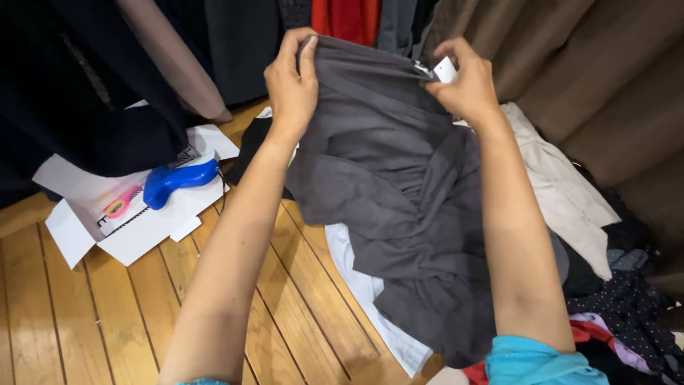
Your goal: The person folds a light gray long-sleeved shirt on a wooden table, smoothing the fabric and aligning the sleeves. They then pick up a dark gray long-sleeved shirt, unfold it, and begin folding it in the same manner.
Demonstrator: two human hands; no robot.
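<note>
Near the top centre of the frame both hands held up a dark grey garment by its upper edge, the cloth hanging in folds down toward the lower middle. The left hand had its fingers curled over the left end of that edge, pressed together with the fabric caught between fingertips and thumb. The right hand pinched the right end of the edge, where a small white tag stuck up just beside its fingertips and a bit of metal showed at the seam. Below the grey cloth, a white piece of fabric lay flat on the wooden plank floor, and a cream garment lay to the right, against a heap of dark and patterned clothes in the lower right corner. At the left of the frame an opened white cardboard box rested on the floor with a blue plastic tool and a pink item lying in it. Dark clothes hung across the upper left, a red one at top centre, and brown curtain folds filled the upper right.
</note>
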